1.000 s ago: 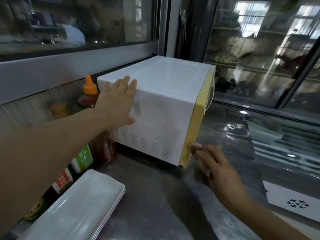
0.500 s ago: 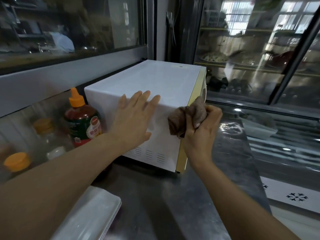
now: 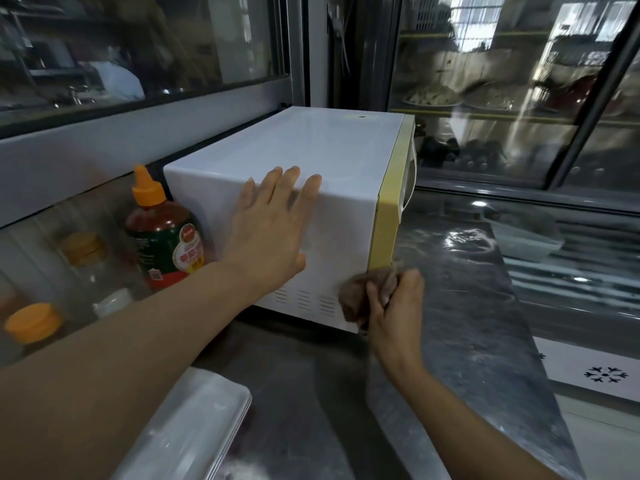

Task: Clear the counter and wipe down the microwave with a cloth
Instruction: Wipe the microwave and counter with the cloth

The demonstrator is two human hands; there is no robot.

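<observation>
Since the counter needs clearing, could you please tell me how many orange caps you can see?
3. One tops the sauce bottle beside the microwave; one sits on a blurred jar further left; one lies nearest the left edge. Others may be hidden behind the arm.

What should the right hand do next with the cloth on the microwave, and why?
Probably slide the cloth to the left along the white side panel. The right hand grips it bunched at the lower front corner of the microwave, beside the yellow door edge, so only that corner is covered. The left hand lies flat on the same side and steadies the box.
</observation>
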